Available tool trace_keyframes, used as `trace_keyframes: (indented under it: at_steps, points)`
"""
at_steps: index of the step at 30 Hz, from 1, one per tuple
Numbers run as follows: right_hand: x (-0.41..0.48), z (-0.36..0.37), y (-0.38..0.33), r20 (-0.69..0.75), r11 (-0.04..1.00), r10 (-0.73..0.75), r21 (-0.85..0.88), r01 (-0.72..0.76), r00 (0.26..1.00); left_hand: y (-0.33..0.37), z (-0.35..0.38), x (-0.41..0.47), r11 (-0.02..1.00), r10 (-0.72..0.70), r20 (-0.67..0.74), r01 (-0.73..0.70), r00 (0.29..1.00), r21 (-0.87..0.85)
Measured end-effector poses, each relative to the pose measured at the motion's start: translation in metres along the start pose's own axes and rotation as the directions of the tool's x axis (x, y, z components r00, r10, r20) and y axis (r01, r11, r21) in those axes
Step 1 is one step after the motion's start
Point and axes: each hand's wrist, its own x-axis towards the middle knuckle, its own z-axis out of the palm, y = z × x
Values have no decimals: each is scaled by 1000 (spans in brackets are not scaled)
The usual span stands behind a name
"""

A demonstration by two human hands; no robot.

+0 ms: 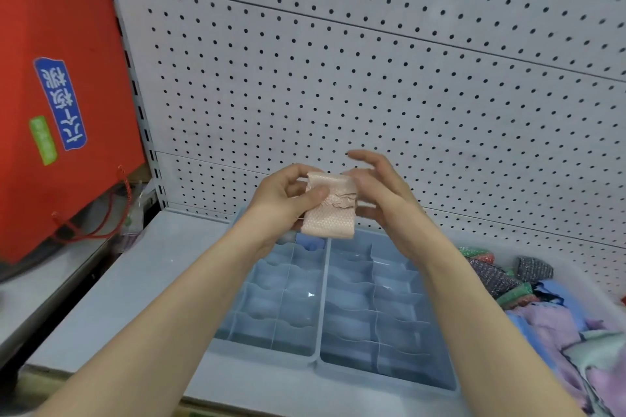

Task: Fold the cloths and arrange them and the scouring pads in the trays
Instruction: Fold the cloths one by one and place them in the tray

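While the divided trays (324, 281) at six o'clock are sitting nearly all unfilled, the bin (582, 284) at four o'clock is holding many cloths (559, 328) and scouring pads (535, 269); the left hand (288, 200) is pinching a folded pink cloth (330, 213), the right hand (376, 193) hovering open-fingered beside it.

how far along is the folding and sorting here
Barely started. Done: something blue seems to sit in a far compartment of the left tray; the right tray looks empty. In hand: a folded pink cloth, pinched by the left hand, with the right hand open beside it. Left: the bin full of cloths and scouring pads.
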Motion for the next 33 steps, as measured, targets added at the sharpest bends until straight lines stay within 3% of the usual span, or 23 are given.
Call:
trace_keyframes:
  at_steps: [2,6,10,12,14,16,20,24,27,29,33]
  points:
    - [-1,4,6,84,994,112,-13,-111,990,-3,-3,-1,996,44,-6,-43,999,72]
    - [1,14,19,58,999,52,11,-53,997,-11,-11,-3,989,71,-41,-65,997,130]
    - [3,24,33,-10,1000,-25,-7,25,1000,-22,-21,-8,992,-99,-46,94,994,-85]
    - [3,30,40,-38,978,-109,-182,101,993,-28,-29,-8,954,-195,-33,182,980,-238]
    - [5,39,49,-24,942,-134,-314,120,991,-37,-35,-9,941,-223,-44,204,974,-270]
    - [5,45,55,4,960,-72,-269,70,997,-46,-41,-11,959,-202,-75,182,977,-216]
    - [10,53,58,6,989,149,-10,-149,989,-58,-56,-13,989,-131,-114,123,985,-77]
    - [21,62,68,123,946,265,-225,-233,956,-68,-77,-12,988,-23,-67,32,998,152]
    - [38,53,79,-107,952,243,-165,-258,964,-81,-106,-9,933,59,-194,15,979,359]
    - [47,46,86,-236,946,251,-143,-289,939,-94,-131,-8,841,105,-275,62,956,537]
    - [60,80,113,-136,881,234,-389,-269,963,-124,-160,-6,675,-39,-269,224,962,703]
